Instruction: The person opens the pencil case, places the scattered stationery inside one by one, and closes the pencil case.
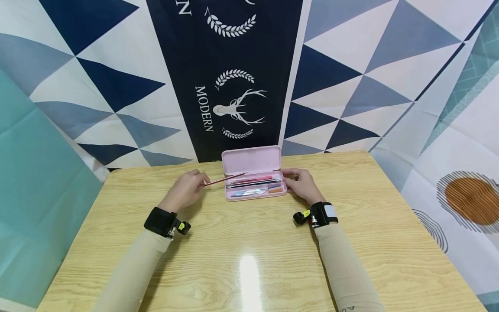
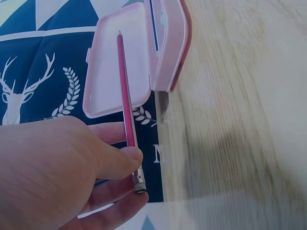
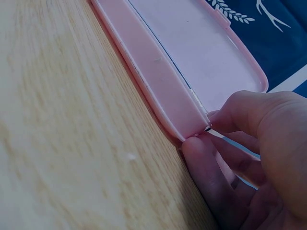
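Observation:
A red pencil (image 2: 124, 88) is pinched near its ferrule end between the thumb and fingers of my left hand (image 1: 186, 189). Its pointed end reaches right, overlapping the open pink pencil case (image 1: 253, 198) in the head view. My right hand (image 1: 301, 183) grips the case's right end, thumb at the rim and a fingertip low on the corner. Inside the tray lie dark pencils (image 1: 255, 184), a pink-red pencil, a pale blue and white item (image 1: 249, 192) and an orange-brown block (image 1: 275, 190). The case's lid (image 1: 251, 160) stands raised at the back.
The case sits at the back edge of the wooden table (image 1: 218, 242). Directly behind hangs a patterned cloth (image 1: 241, 56) with a deer print. A teal sheet (image 1: 35, 195) borders the left side, and a white patterned cloth (image 1: 432, 164) the right.

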A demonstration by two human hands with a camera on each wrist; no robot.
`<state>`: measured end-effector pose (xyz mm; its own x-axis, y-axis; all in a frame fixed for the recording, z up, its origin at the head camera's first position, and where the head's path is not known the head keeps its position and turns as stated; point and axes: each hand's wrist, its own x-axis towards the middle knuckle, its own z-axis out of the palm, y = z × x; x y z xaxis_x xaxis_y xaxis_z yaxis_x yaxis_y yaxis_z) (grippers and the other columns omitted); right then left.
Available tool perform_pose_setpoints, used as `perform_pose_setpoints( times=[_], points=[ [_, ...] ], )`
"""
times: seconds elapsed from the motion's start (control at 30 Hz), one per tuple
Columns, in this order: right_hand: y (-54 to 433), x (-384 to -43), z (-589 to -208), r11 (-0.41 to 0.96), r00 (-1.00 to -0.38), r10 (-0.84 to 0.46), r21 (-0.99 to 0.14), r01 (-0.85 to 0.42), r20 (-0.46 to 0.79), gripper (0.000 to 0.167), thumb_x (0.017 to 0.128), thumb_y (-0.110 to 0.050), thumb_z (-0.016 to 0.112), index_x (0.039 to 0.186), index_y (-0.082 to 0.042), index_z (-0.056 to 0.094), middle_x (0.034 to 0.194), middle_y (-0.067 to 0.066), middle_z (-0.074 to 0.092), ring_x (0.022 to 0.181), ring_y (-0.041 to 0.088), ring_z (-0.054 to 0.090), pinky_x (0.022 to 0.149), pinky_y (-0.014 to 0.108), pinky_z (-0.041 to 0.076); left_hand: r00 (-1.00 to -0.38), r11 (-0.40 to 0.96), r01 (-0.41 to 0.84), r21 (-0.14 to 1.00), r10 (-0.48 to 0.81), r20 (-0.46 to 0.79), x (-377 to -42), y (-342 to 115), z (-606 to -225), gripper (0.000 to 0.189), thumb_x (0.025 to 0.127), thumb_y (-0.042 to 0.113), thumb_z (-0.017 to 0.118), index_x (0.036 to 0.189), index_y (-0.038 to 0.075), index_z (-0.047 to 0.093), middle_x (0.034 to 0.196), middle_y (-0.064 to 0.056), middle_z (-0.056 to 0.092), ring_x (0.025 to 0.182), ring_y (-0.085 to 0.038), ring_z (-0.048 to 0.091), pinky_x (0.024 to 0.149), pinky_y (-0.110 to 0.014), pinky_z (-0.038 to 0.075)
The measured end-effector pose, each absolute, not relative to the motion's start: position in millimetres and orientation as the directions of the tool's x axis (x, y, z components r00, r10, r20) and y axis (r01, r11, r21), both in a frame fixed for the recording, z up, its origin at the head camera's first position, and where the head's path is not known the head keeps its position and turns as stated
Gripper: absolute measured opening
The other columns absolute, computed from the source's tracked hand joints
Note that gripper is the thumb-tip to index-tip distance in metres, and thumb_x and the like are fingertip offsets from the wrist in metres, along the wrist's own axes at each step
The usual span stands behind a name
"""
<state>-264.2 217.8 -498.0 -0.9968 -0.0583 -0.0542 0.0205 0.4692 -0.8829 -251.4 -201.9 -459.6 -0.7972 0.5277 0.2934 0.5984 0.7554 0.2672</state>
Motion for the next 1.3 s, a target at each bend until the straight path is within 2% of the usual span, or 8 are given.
perform_pose_setpoints(
  times=[0.17, 0.33, 0.6, 0.73, 0.9, 1.07, 1.27, 1.3],
  points=[
    [215.3, -264.3, -494.9, 0.475, -0.997, -0.049, -0.879, 0.035, -0.067, 0.039, 0.112, -0.013, 0.067, 0.151, -0.006, 0.071, 0.136, 0.026, 0.072, 0.089, 0.015, 0.068, 0.070, 0.018, 0.060, -0.763, 0.722, 0.639, 0.265, 0.551, 0.339, -278.0, -206.4, -489.1, 0.023, 0.104, -0.002, 0.068, 0.116, 0.012, 0.081, 0.098, -0.007, 0.073, 0.087, -0.018, 0.068, 0.082, -0.036, 0.061],
    [213.8, -263.5, -492.3, 0.486, -0.997, -0.040, -0.873, 0.034, -0.062, 0.039, 0.113, -0.014, 0.067, 0.152, -0.007, 0.071, 0.137, 0.026, 0.072, 0.090, 0.015, 0.067, 0.070, 0.017, 0.059, -0.794, 0.755, 0.601, 0.262, 0.528, 0.302, -262.5, -184.5, -463.0, 0.027, 0.098, -0.012, 0.068, 0.113, 0.006, 0.081, 0.098, -0.014, 0.074, 0.087, -0.027, 0.070, 0.084, -0.043, 0.064],
    [214.6, -263.7, -493.8, 0.479, -0.997, -0.052, -0.878, 0.021, -0.052, 0.040, 0.113, -0.013, 0.067, 0.151, -0.005, 0.070, 0.133, 0.028, 0.073, 0.088, 0.013, 0.067, 0.069, 0.017, 0.059, -0.768, 0.752, 0.627, 0.205, 0.551, 0.326, -293.6, -178.5, -500.1, 0.031, 0.093, -0.010, 0.072, 0.113, 0.012, 0.081, 0.099, -0.007, 0.073, 0.088, -0.022, 0.069, 0.081, -0.045, 0.061],
    [213.7, -263.1, -494.0, 0.472, -0.997, -0.052, -0.881, 0.030, -0.061, 0.040, 0.113, -0.013, 0.068, 0.151, -0.005, 0.071, 0.133, 0.028, 0.072, 0.089, 0.014, 0.067, 0.069, 0.017, 0.059, -0.775, 0.752, 0.623, 0.215, 0.553, 0.306, -290.8, -166.4, -494.5, 0.029, 0.093, -0.010, 0.073, 0.113, 0.009, 0.081, 0.099, -0.010, 0.073, 0.089, -0.026, 0.069, 0.083, -0.047, 0.062],
    [213.4, -262.9, -494.1, 0.477, -0.996, -0.043, -0.878, 0.044, -0.074, 0.039, 0.113, -0.014, 0.067, 0.152, -0.007, 0.071, 0.135, 0.026, 0.071, 0.092, 0.016, 0.067, 0.070, 0.017, 0.059, -0.791, 0.753, 0.605, 0.257, 0.535, 0.296, -287.9, -154.9, -489.3, 0.027, 0.095, -0.007, 0.073, 0.112, 0.013, 0.080, 0.100, -0.006, 0.073, 0.092, -0.021, 0.066, 0.086, -0.050, 0.061],
    [214.9, -262.1, -494.5, 0.487, -0.997, -0.045, -0.872, 0.039, -0.069, 0.040, 0.113, -0.014, 0.066, 0.152, -0.007, 0.070, 0.137, 0.027, 0.071, 0.093, 0.018, 0.067, 0.070, 0.017, 0.059, -0.826, 0.778, 0.564, 0.277, 0.525, 0.206, -265.0, -134.6, -457.3, 0.025, 0.099, -0.010, 0.071, 0.118, 0.005, 0.080, 0.112, -0.013, 0.078, 0.103, -0.027, 0.071, 0.099, -0.053, 0.063],
    [215.4, -260.9, -494.8, 0.483, -0.996, -0.048, -0.875, 0.037, -0.068, 0.040, 0.113, -0.014, 0.067, 0.152, -0.007, 0.070, 0.136, 0.026, 0.071, 0.094, 0.018, 0.067, 0.070, 0.017, 0.059, -0.827, 0.778, 0.563, 0.279, 0.530, 0.189, -257.5, -121.4, -450.5, 0.022, 0.101, -0.007, 0.072, 0.119, 0.005, 0.080, 0.112, -0.013, 0.077, 0.103, -0.028, 0.071, 0.101, -0.051, 0.062],
    [215.2, -260.8, -494.7, 0.482, -0.997, -0.047, -0.875, 0.038, -0.069, 0.040, 0.113, -0.014, 0.067, 0.152, -0.007, 0.070, 0.135, 0.026, 0.071, 0.094, 0.018, 0.067, 0.070, 0.017, 0.059, -0.827, 0.781, 0.562, 0.271, 0.531, 0.184, -255.8, -119.2, -448.4, 0.022, 0.102, -0.007, 0.073, 0.119, 0.004, 0.080, 0.112, -0.015, 0.077, 0.103, -0.029, 0.071, 0.101, -0.046, 0.062]
  ],
)
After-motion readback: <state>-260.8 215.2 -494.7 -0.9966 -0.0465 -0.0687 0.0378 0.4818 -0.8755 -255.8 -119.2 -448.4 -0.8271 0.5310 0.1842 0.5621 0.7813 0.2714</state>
